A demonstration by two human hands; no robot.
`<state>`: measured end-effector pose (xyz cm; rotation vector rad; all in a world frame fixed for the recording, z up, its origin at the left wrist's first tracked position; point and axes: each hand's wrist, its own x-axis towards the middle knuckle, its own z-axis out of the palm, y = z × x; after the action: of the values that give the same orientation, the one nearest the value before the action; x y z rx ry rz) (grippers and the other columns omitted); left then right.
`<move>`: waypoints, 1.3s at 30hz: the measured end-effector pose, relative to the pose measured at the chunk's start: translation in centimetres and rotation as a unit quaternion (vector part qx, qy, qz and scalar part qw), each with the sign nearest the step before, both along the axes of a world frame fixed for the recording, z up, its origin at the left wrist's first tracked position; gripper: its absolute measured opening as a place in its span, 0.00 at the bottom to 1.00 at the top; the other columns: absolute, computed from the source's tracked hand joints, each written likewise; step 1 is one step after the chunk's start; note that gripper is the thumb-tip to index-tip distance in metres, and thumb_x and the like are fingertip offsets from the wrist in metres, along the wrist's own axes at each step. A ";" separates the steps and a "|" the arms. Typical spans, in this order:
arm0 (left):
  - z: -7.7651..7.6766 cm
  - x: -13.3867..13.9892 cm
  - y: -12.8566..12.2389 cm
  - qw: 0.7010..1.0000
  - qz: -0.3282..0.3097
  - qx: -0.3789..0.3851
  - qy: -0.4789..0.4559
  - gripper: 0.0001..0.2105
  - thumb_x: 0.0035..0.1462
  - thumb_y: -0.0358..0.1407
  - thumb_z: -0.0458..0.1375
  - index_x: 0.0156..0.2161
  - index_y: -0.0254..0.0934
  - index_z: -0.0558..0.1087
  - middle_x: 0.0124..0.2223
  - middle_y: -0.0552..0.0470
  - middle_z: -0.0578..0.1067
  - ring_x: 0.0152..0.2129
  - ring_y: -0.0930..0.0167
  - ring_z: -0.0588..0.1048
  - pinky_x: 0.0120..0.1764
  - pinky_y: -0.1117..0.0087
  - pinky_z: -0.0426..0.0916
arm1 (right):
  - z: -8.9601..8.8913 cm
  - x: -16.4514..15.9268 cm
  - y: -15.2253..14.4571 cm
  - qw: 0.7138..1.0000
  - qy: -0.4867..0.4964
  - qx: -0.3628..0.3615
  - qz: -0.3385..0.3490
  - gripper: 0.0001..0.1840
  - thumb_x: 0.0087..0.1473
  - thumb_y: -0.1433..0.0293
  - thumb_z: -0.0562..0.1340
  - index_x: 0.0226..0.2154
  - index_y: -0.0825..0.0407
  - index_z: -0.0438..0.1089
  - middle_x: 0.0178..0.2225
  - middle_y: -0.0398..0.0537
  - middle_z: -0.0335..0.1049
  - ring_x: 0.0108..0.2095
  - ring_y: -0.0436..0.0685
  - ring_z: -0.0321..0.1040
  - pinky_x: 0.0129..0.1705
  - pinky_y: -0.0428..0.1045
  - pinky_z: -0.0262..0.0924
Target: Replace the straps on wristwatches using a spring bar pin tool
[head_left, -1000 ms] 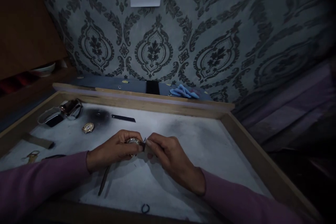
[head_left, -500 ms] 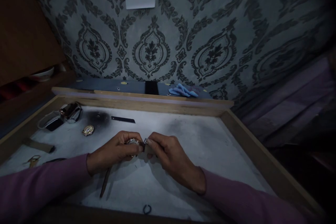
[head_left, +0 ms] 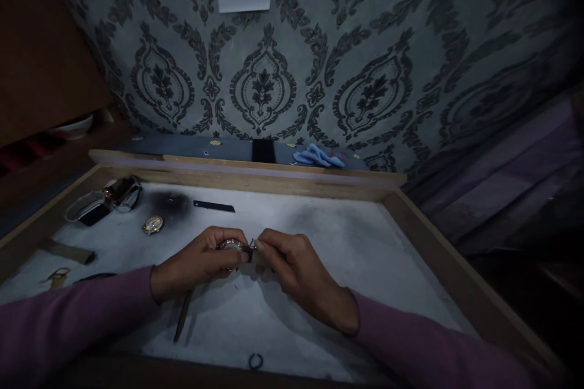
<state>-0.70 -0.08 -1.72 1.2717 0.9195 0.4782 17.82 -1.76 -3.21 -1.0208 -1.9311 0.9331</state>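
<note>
My left hand [head_left: 201, 260] is closed round a wristwatch [head_left: 232, 245], its round case showing between thumb and fingers. One long strap end [head_left: 182, 318] hangs down below that hand toward the white surface. Just to the right, my right hand [head_left: 289, 261] pinches the short dark strap end [head_left: 249, 251] of the same watch, where a small metal buckle [head_left: 253, 244] shows at the fingertips. The two hands almost meet over the middle of the tray. Fingers cover most of the strap between them.
A wooden-rimmed tray [head_left: 274, 173] surrounds the work. To the left lie several watches, among them a loose gold watch head [head_left: 152, 225], and an olive strap [head_left: 68, 251]. A black blade [head_left: 213, 206] lies behind; a small dark ring [head_left: 256, 361] lies near the front edge.
Hardly anything differs. Both hands keep their hold on the watch, and the right fingertips have shifted very slightly at the strap end.
</note>
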 end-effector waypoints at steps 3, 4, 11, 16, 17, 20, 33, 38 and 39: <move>-0.2 0.0 0.0 1.000 -0.004 0.001 -0.004 0.09 0.50 0.40 0.59 0.28 0.36 0.67 0.19 0.64 0.57 0.15 0.80 0.49 0.20 0.76 0.44 | 0.0 0.0 0.0 1.000 -0.002 -0.001 0.001 0.17 0.62 0.70 0.54 0.22 0.53 0.61 0.18 0.37 0.55 0.19 0.46 0.51 0.21 0.43 0.47; -0.2 0.0 0.0 1.000 -0.005 0.000 -0.007 0.09 0.50 0.39 0.59 0.28 0.36 0.67 0.19 0.64 0.57 0.15 0.80 0.49 0.19 0.76 0.44 | 0.0 0.0 0.0 1.000 -0.004 -0.002 0.000 0.17 0.62 0.70 0.54 0.21 0.53 0.61 0.18 0.37 0.54 0.19 0.46 0.51 0.20 0.43 0.46; 0.1 0.1 -0.1 1.000 0.002 -0.001 0.000 0.10 0.50 0.41 0.60 0.27 0.36 0.66 0.18 0.64 0.57 0.15 0.80 0.50 0.19 0.76 0.44 | 0.0 0.0 -0.2 1.000 0.008 -0.008 0.000 0.18 0.63 0.70 0.53 0.21 0.53 0.62 0.18 0.37 0.57 0.18 0.45 0.52 0.20 0.42 0.48; 0.1 0.1 -0.2 1.000 0.007 0.002 0.008 0.10 0.50 0.41 0.59 0.28 0.36 0.67 0.18 0.64 0.57 0.15 0.80 0.50 0.19 0.76 0.44 | 0.0 0.0 -0.2 1.000 0.017 -0.024 -0.003 0.17 0.62 0.70 0.54 0.21 0.53 0.62 0.18 0.38 0.59 0.18 0.46 0.54 0.21 0.43 0.49; 0.1 0.1 -0.2 1.000 0.005 0.001 0.006 0.10 0.50 0.41 0.59 0.28 0.36 0.67 0.18 0.64 0.57 0.15 0.80 0.49 0.19 0.76 0.44 | 0.0 0.0 -0.2 1.000 0.015 -0.022 -0.002 0.17 0.62 0.70 0.54 0.21 0.53 0.62 0.18 0.38 0.59 0.19 0.46 0.54 0.21 0.43 0.49; -0.1 0.0 -0.2 1.000 0.002 0.006 -0.005 0.10 0.51 0.41 0.59 0.28 0.36 0.67 0.17 0.65 0.56 0.15 0.80 0.49 0.19 0.76 0.44 | 0.1 0.0 -0.1 1.000 0.009 -0.014 0.001 0.17 0.61 0.71 0.54 0.21 0.53 0.61 0.18 0.38 0.57 0.18 0.46 0.53 0.21 0.42 0.48; 0.1 0.3 -0.3 1.000 0.020 0.007 0.016 0.11 0.49 0.42 0.59 0.28 0.37 0.66 0.20 0.63 0.58 0.15 0.80 0.51 0.19 0.76 0.45 | 0.3 0.2 0.1 1.000 -0.013 0.007 0.011 0.18 0.63 0.72 0.53 0.21 0.53 0.63 0.18 0.38 0.61 0.18 0.45 0.55 0.20 0.42 0.51; 0.0 0.2 -0.4 1.000 0.014 0.009 0.009 0.10 0.49 0.42 0.59 0.28 0.37 0.66 0.20 0.63 0.58 0.16 0.79 0.51 0.20 0.75 0.45 | 0.5 0.4 0.3 0.999 -0.018 -0.010 0.025 0.17 0.62 0.72 0.53 0.23 0.54 0.66 0.19 0.41 0.66 0.20 0.47 0.62 0.23 0.42 0.55; 0.0 0.2 -0.4 1.000 0.012 0.009 0.008 0.10 0.49 0.42 0.59 0.28 0.37 0.66 0.19 0.63 0.57 0.16 0.79 0.51 0.20 0.75 0.45 | 0.5 0.4 0.3 0.999 -0.022 -0.014 0.028 0.17 0.62 0.72 0.53 0.23 0.55 0.67 0.19 0.42 0.67 0.20 0.47 0.63 0.23 0.42 0.55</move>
<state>-0.50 -0.46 -1.74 1.2841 0.9459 0.4965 18.21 -1.48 -2.67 -1.0149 -1.9968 0.9794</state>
